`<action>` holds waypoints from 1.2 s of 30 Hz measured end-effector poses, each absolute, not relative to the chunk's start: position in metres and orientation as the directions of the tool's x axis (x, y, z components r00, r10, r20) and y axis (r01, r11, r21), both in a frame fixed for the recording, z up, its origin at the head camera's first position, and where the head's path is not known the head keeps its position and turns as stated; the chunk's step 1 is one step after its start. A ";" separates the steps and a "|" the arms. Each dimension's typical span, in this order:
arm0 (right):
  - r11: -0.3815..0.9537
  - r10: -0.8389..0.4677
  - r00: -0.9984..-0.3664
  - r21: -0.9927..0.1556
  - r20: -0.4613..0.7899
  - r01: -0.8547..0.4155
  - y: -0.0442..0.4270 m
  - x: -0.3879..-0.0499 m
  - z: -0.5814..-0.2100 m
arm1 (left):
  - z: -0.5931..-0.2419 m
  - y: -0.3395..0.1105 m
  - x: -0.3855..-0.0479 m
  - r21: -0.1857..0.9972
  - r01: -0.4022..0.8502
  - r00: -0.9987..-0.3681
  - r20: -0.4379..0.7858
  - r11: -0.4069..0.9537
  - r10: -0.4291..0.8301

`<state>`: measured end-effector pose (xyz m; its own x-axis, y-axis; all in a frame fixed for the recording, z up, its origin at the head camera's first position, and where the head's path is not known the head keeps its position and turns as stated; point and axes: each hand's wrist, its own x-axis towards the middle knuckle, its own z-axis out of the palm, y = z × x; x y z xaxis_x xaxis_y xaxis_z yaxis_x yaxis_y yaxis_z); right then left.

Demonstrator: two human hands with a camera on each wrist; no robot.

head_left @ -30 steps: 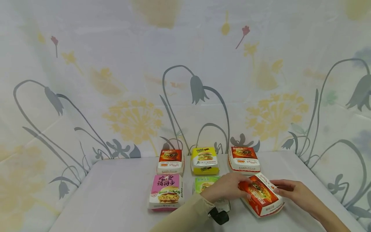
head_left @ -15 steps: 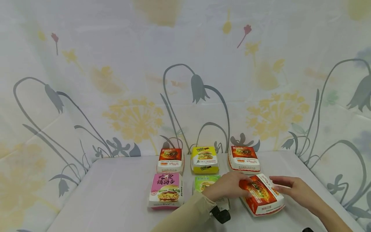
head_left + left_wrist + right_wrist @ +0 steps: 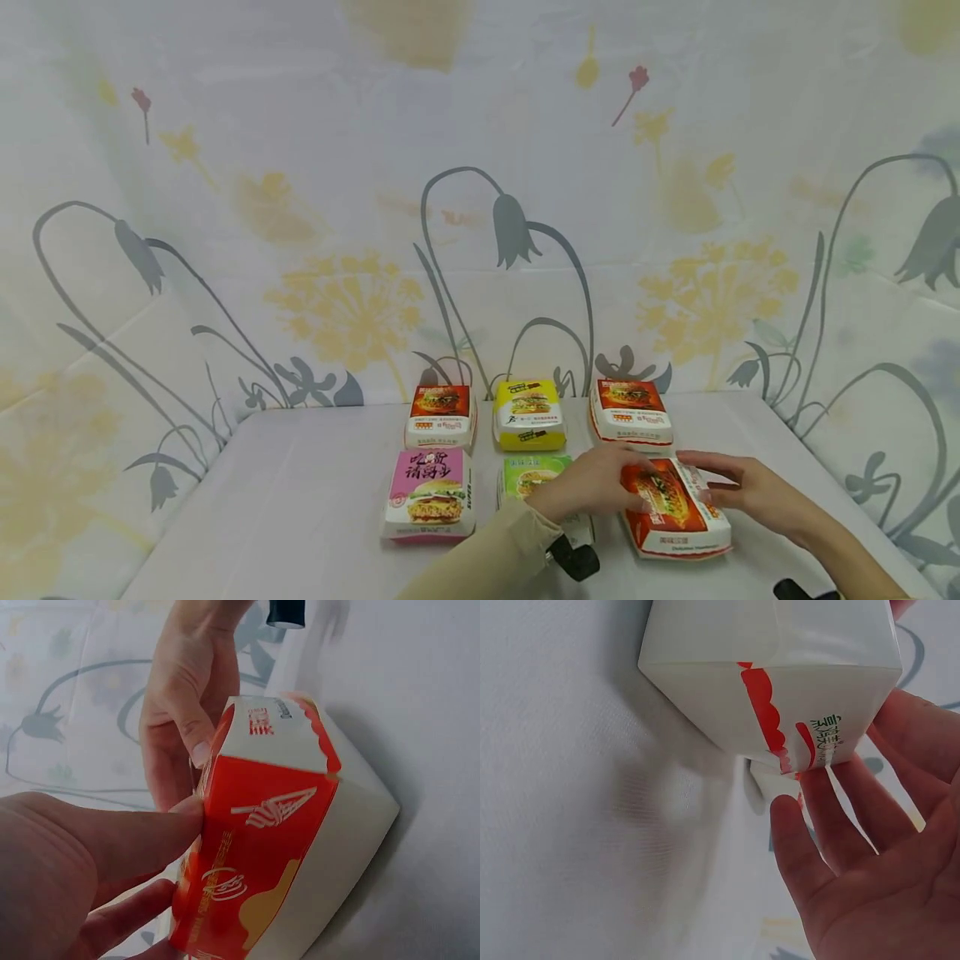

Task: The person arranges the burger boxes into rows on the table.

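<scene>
A red and white burger box [image 3: 678, 508] lies at the right of the near row, lid shut, in the head view. My left hand [image 3: 588, 483] touches the lid's left part; in the left wrist view its thumb and fingers [image 3: 142, 907] meet the lid's edge beside the red side panel. My right hand [image 3: 757, 492] is at the box's far right, thumb near the side and forefinger near the far corner. In the right wrist view, extended fingers [image 3: 840, 810] touch the box's white side. A green burger box [image 3: 532, 471] is partly hidden behind my left hand and sleeve.
Beside the green box is a pink burger box [image 3: 429, 496]. Behind stand a red and white box [image 3: 441, 417], a yellow box [image 3: 529, 417] and another red and white box [image 3: 632, 414]. A flower-patterned cloth [image 3: 360, 308] hangs behind the white table [image 3: 300, 500].
The near right burger box has turned so its front edge lies more nearly parallel to the row. My right hand has shifted slightly left with it; my left hand stays nearly in place.
</scene>
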<state>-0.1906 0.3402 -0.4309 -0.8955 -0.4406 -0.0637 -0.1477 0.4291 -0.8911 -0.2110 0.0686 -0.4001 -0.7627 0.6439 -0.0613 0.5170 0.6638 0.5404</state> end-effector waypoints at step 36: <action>0.835 -0.130 -0.980 -0.516 0.153 -0.192 0.307 -0.158 -0.421 | -0.395 0.052 -0.209 0.665 0.429 -0.774 -0.080 0.612 0.629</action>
